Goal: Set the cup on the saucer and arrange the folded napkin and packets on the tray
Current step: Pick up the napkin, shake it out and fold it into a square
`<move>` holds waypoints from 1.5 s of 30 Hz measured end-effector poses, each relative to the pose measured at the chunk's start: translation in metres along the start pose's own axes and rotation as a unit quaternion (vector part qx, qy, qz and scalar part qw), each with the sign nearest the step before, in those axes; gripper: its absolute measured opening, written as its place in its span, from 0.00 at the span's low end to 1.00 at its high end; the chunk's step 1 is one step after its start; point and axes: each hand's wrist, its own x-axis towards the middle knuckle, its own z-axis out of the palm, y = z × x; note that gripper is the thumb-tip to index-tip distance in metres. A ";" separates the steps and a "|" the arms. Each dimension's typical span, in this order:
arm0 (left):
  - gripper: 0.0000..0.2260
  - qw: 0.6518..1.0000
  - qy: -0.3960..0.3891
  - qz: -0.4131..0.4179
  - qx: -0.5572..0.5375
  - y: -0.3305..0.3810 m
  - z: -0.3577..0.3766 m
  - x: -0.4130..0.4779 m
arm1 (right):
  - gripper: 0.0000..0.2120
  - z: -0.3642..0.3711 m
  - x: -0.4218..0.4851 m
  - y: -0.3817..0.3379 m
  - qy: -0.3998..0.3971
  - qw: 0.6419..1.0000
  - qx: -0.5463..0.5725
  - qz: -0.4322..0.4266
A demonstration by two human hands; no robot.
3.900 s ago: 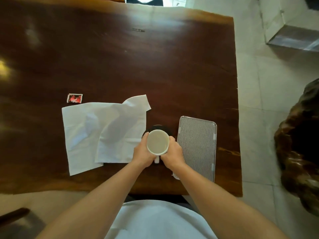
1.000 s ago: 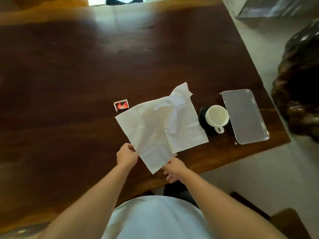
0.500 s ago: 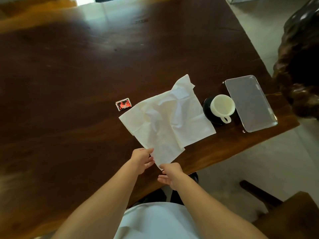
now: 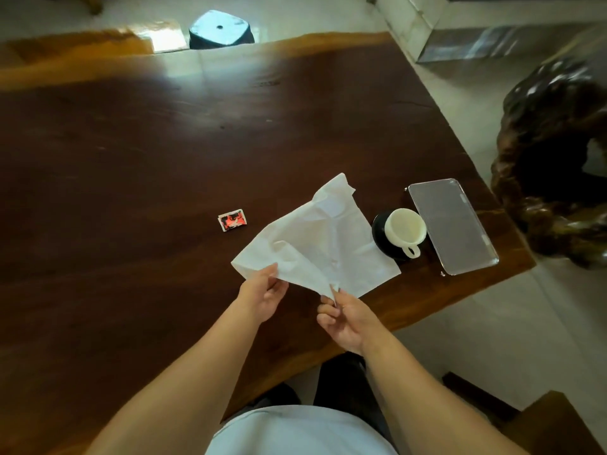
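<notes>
A white napkin (image 4: 323,244) lies partly unfolded on the dark wooden table (image 4: 131,165). My left hand (image 4: 261,295) pinches its near left edge and my right hand (image 4: 345,315) pinches its near corner, lifting that edge off the wood. To the right of the napkin a white cup (image 4: 405,229) stands on a black saucer (image 4: 379,231), handle toward me. A silver rectangular tray (image 4: 451,224) lies just right of the saucer, with nothing on it. A small red and white packet (image 4: 232,220) lies on the table left of the napkin.
The table's right edge runs close beside the tray. A dark carved wooden piece (image 4: 555,165) stands on the floor to the right. A stool (image 4: 220,29) sits beyond the far edge. A wooden seat corner (image 4: 551,425) shows at the bottom right.
Earlier both hands held the cup on the saucer. They moved to the napkin, gripped its near edge and raised it; the napkin has bunched and shifted slightly right.
</notes>
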 end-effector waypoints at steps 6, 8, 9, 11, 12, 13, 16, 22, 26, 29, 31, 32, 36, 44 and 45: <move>0.08 0.996 0.012 0.067 -0.056 0.061 0.012 -0.015 | 0.15 0.020 -0.027 -0.043 -0.150 0.988 -0.034 -0.010; 0.06 0.993 0.006 0.088 -0.077 0.078 0.012 -0.020 | 0.16 0.027 -0.028 -0.059 -0.162 0.986 -0.035 -0.022; 0.04 0.991 -0.001 0.097 -0.088 0.084 0.012 -0.025 | 0.14 0.031 -0.028 -0.067 -0.162 0.986 -0.038 -0.032; 0.06 0.988 -0.001 0.121 -0.097 0.094 0.008 -0.037 | 0.07 0.041 -0.026 -0.084 -0.155 0.984 -0.047 -0.070; 0.07 0.986 0.001 0.133 -0.098 0.099 0.006 -0.043 | 0.06 0.046 -0.024 -0.092 -0.145 0.984 -0.046 -0.095; 0.07 0.984 0.002 0.147 -0.101 0.105 0.003 -0.050 | 0.09 0.050 -0.022 -0.099 -0.126 0.984 -0.040 -0.118; 0.05 0.977 0.008 0.187 -0.098 0.126 -0.005 -0.063 | 0.15 0.062 -0.014 -0.122 -0.083 0.984 -0.026 -0.156; 0.10 0.963 -0.004 0.265 -0.058 0.176 0.003 -0.097 | 0.13 0.102 -0.017 -0.160 -0.077 0.971 -0.082 -0.211; 0.11 0.944 -0.036 0.326 -0.036 0.211 0.027 -0.134 | 0.14 0.137 -0.035 -0.192 -0.118 0.950 -0.125 -0.259; 0.12 0.921 -0.088 0.376 -0.051 0.228 0.043 -0.167 | 0.12 0.163 -0.047 -0.217 -0.166 0.936 -0.121 -0.287; 0.13 0.903 -0.124 0.407 -0.068 0.232 0.047 -0.185 | 0.13 0.176 -0.054 -0.228 -0.191 0.926 -0.116 -0.303; 0.14 0.895 -0.133 0.418 -0.078 0.233 0.047 -0.191 | 0.13 0.179 -0.057 -0.231 -0.199 0.923 -0.118 -0.308; 0.15 0.889 -0.107 0.430 -0.110 0.219 0.029 -0.180 | 0.08 0.167 -0.051 -0.219 -0.198 0.928 -0.124 -0.290; 0.14 0.947 0.086 0.296 -0.091 0.088 -0.083 -0.090 | 0.13 0.039 0.012 -0.115 0.018 0.983 -0.109 -0.144; 0.12 0.953 0.112 0.271 -0.079 0.070 -0.100 -0.080 | 0.13 0.018 0.017 -0.101 0.061 0.983 -0.125 -0.123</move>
